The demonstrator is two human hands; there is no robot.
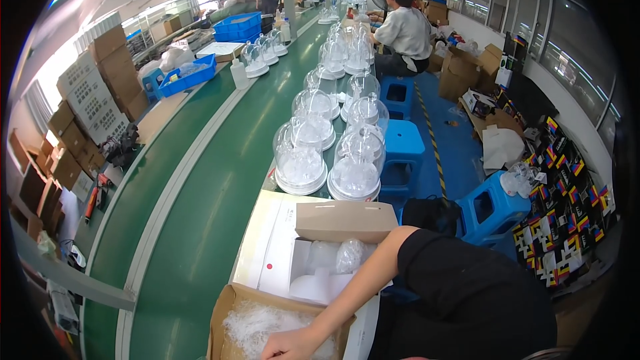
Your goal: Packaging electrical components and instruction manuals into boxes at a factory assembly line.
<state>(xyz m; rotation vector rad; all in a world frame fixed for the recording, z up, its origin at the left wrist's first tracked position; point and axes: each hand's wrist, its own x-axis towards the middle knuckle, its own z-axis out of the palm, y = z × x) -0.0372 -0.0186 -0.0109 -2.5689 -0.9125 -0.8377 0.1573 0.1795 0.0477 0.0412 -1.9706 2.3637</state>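
My right hand reaches down to the near side of an open brown cardboard box, beside white shredded filler. Its fingers look curled and are partly cut off by the lower edge, so what they hold, if anything, is hidden. Under my forearm lies an open white box with its brown flap raised. Inside that box sit a clear rounded piece and a bubble-wrapped bundle. My left hand is out of view.
Clear domes on white bases stand in two rows beyond the boxes. A green conveyor belt runs along the left. Blue stools and stacked dark printed boxes are at right. A co-worker sits farther up the line.
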